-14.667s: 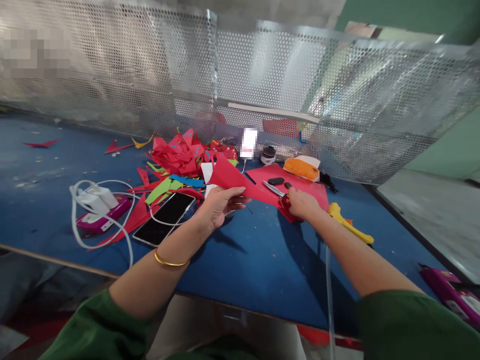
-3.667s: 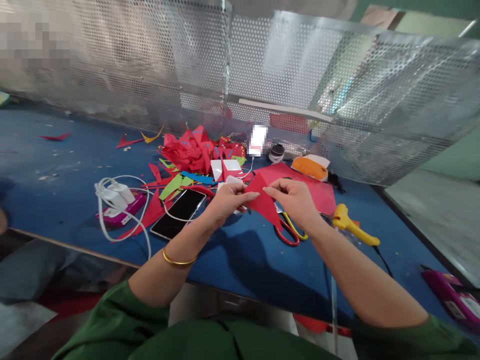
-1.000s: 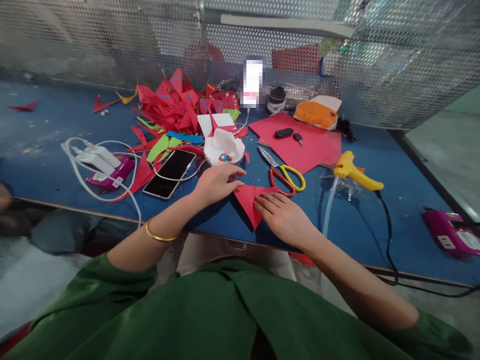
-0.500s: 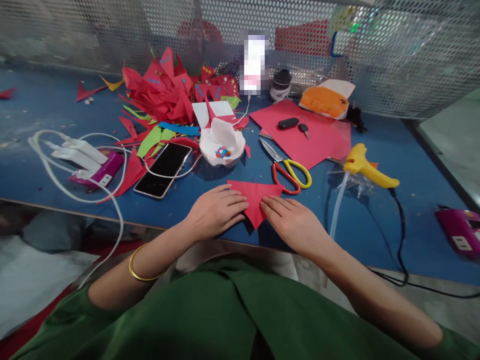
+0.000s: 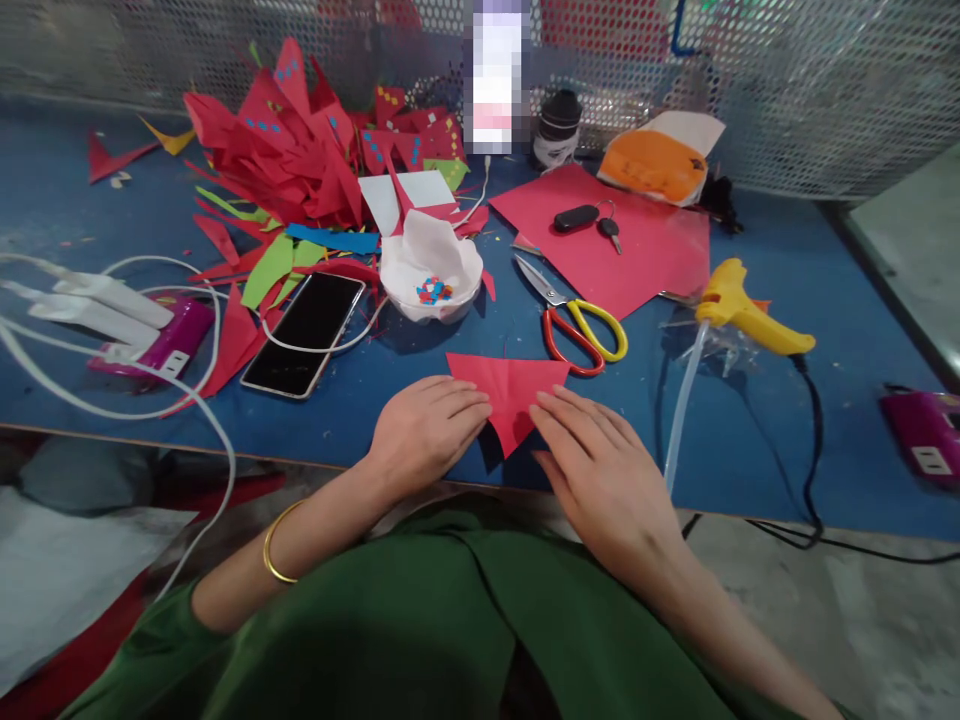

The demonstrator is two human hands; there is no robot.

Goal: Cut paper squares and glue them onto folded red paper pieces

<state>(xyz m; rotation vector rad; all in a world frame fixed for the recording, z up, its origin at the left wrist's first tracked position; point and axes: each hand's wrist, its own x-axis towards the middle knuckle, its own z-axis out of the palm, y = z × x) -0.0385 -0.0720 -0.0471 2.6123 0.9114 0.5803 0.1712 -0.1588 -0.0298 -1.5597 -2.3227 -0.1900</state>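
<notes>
A red paper triangle [image 5: 510,392] lies near the table's front edge, its point toward me. My left hand [image 5: 431,430] rests with its fingertips on the paper's left side. On the right side of the paper lie the fingertips of my right hand [image 5: 596,465], its thumb apart from the fingers. Both hands have their fingers stretched out rather flat, palms down. Just beyond the paper are scissors [image 5: 574,325] with one red and one yellow handle. A white bowl [image 5: 431,262] holding small coloured pieces stands further back.
Red paper pieces [image 5: 300,150] are heaped at the back left, near a dark phone [image 5: 307,335] and white cables. Red sheets [image 5: 637,270] bear keys [image 5: 609,230]. A yellow glue gun [image 5: 750,315] lies right, its black cord trailing over the edge.
The camera view has shifted. My right thumb now shows apart from the fingers, and the right hand sits slightly further out along the paper. The paper remains between both hands.
</notes>
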